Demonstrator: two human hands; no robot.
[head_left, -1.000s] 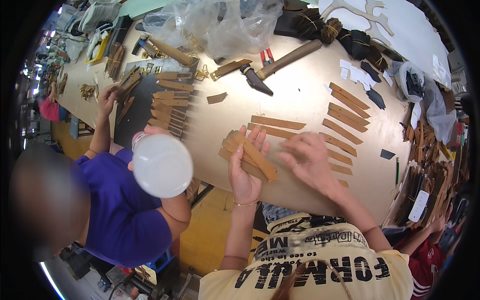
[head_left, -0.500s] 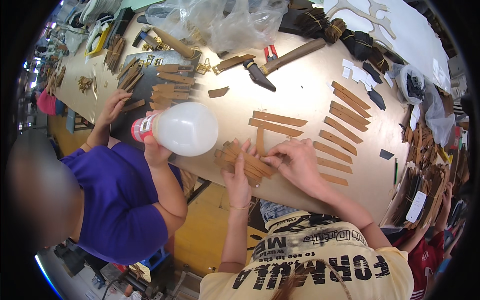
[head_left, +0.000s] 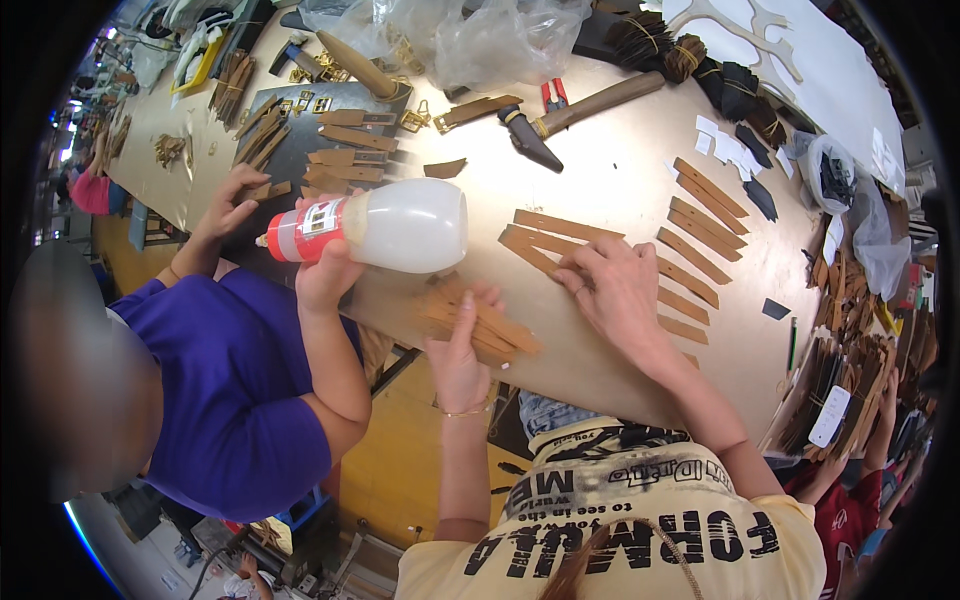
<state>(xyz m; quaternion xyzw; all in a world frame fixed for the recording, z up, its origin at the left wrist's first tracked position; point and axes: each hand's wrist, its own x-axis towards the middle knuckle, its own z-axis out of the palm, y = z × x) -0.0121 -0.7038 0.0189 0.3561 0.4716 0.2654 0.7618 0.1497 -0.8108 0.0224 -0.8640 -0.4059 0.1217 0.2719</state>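
My left hand [head_left: 460, 362] grips a fanned bundle of brown leather strips [head_left: 490, 325] by the table's near edge, thumb on top. The bundle is slightly blurred. To its right, my right hand [head_left: 612, 292] has its fingertips closed on the end of a single leather strip [head_left: 530, 250], which slants across the tabletop. Just beyond it lies another strip [head_left: 568, 223]. A column of strips [head_left: 694, 258], spaced apart and roughly parallel, runs down the right side; my right hand covers part of it.
On my left, a co-worker in purple holds a white bottle [head_left: 415, 225] with a red cap close to my left hand. A hammer [head_left: 530, 138], red-handled pliers [head_left: 554, 95] and a clear plastic bag [head_left: 500, 40] lie farther back. Bundled strips [head_left: 835, 390] stand at the right edge.
My right hand has moved up and away from the bundle, bringing one strip onto the table below the far strip. My left hand has shifted slightly left; the co-worker's bottle has tilted and moved right.
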